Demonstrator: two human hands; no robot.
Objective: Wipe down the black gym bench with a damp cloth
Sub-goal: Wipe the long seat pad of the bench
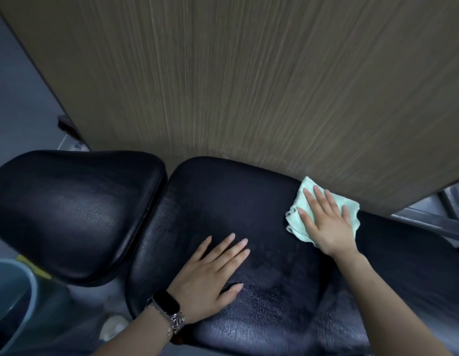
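Observation:
The black gym bench has two padded sections: a seat pad [69, 214] on the left and a longer back pad [223, 201] stretching to the right. My right hand [328, 222] presses flat, fingers straight, on a pale green cloth [297, 217] at the far edge of the long pad, near the wall. My left hand [210, 273], a watch on its wrist, rests flat on the near part of the same pad. Parts of the pad surface around my left hand look wet and shiny.
A wood-grain wall panel [249, 73] stands right behind the bench. A blue-grey bucket [15, 304] sits on the floor at the lower left. Metal frame parts [434, 217] show at the right edge.

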